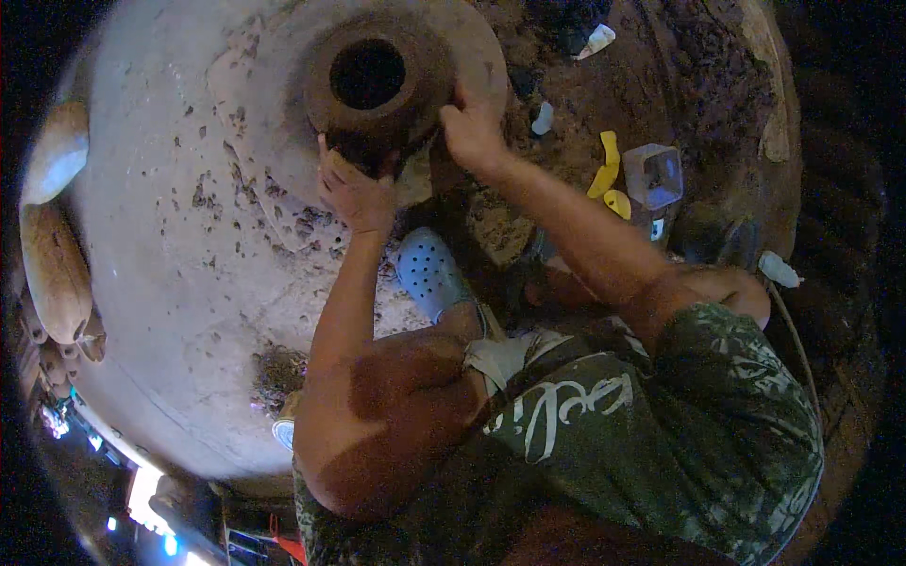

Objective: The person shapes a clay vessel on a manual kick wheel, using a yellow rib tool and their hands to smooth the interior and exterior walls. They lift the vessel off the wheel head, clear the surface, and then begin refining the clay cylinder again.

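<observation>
A round brown clay pot (425,94) with a wide dark mouth stands near the top of the view, on a pale dusty surface. My left hand (359,193) is cupped against its near lower side, one finger reaching up along the wall. Against the pot's right side presses my right hand (474,134), its fingers curled and partly hidden by the hand itself. Both forearms are bare, and the pot sits between the two hands.
On the right lie a clear plastic tub (654,176), a yellow strip (605,165) and whitish scraps. A light blue clog (429,272) is on my foot below the pot. Long tan rolled bundles (57,269) line the left edge. Clay crumbs dot the pale floor (160,311).
</observation>
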Motion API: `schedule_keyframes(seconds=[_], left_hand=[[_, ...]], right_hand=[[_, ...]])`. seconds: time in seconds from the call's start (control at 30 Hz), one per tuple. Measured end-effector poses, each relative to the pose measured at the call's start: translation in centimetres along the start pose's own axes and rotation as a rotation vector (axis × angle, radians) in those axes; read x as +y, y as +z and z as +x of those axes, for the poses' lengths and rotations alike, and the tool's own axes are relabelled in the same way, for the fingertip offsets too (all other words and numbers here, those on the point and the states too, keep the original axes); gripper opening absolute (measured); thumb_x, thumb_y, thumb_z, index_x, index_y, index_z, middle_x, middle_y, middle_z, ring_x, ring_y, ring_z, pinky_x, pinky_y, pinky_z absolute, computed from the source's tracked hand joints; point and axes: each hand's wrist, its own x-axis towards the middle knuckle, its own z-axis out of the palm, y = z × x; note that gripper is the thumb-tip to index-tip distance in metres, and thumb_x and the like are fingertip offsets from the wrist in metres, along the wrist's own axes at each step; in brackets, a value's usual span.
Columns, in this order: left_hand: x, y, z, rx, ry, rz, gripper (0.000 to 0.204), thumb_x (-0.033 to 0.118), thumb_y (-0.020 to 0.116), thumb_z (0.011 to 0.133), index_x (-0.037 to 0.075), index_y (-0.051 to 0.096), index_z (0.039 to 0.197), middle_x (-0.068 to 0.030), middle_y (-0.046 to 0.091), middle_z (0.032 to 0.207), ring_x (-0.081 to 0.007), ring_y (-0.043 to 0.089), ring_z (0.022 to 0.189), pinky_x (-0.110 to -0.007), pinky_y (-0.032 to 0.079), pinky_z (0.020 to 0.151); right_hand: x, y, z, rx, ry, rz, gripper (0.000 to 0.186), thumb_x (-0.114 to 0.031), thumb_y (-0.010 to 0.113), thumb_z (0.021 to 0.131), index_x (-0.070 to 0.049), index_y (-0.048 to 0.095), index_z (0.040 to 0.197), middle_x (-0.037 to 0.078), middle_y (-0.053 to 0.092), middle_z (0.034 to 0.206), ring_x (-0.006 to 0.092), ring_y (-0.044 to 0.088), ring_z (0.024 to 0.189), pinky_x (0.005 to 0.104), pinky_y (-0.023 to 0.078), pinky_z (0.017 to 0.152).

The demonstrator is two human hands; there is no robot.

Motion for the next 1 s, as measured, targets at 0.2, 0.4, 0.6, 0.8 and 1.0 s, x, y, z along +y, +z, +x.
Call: schedule_keyframes(seconds=[0.2,0.4,0.6,0.8,1.0], left_hand=[[0.6,-0.3,0.2,-0.022,-0.047,-0.013,0.098,0.046,0.081,0.079,-0.005,0.027,0.143,-0.0242,0.035,0.156,-0.0432,0.045,0.132,-0.056,0.036,0.105],[0.4,0.9,-0.4,-0.026,-0.067,-0.031,0.102,0.043,0.085,0.074,-0.005,0.027,0.143,-0.0228,0.036,0.156,-0.0447,0.044,0.132,-0.058,0.034,0.106],[1.2,-1.0,0.1,-0.096,-0.103,-0.057,0.096,0.037,0.084,0.073,-0.003,0.028,0.139,-0.0219,0.03,0.158,-0.0439,0.041,0.133,-0.058,0.033,0.107],[1.0,-0.9,-0.2,-0.08,-0.145,-0.015,0.093,0.026,0.084,0.068,-0.002,0.028,0.137,-0.0238,0.029,0.158,-0.044,0.042,0.131,-0.058,0.034,0.106],[0.2,0.2,-0.4,0.09,-0.01,-0.061,0.087,0.028,0.081,0.073,-0.001,0.03,0.137,-0.022,0.034,0.156,-0.0413,0.045,0.129,-0.056,0.033,0.107]], right_hand=[[-1.3,3.7,-5.1,-0.015,0.208,0.174,0.069,-0.015,0.053,0.09,0.005,0.032,0.153,0.022,0.066,0.092,0.0272,0.062,0.085,0.0395,0.051,0.081],[0.6,0.8,-6.1,-0.401,-0.008,-0.201,0.044,-0.027,0.054,0.089,0.002,0.064,0.122,0.028,0.068,0.108,0.039,0.068,0.095,0.0483,0.053,0.084],[-1.5,-6.9,8.2,-0.168,-0.384,-0.805,0.038,-0.024,0.056,0.09,-0.01,0.06,0.126,0.025,0.07,0.104,0.0452,0.068,0.091,0.0541,0.055,0.077],[-5.5,-5.2,8.0,-0.324,-0.559,-1.135,0.038,-0.017,0.056,0.089,-0.008,0.056,0.127,0.027,0.069,0.108,0.0441,0.069,0.092,0.055,0.055,0.078],[-2.3,-1.6,-1.3,-0.482,-0.238,-0.861,0.029,-0.013,0.055,0.089,0.005,0.056,0.111,0.033,0.066,0.105,0.0472,0.068,0.091,0.0575,0.053,0.082]])
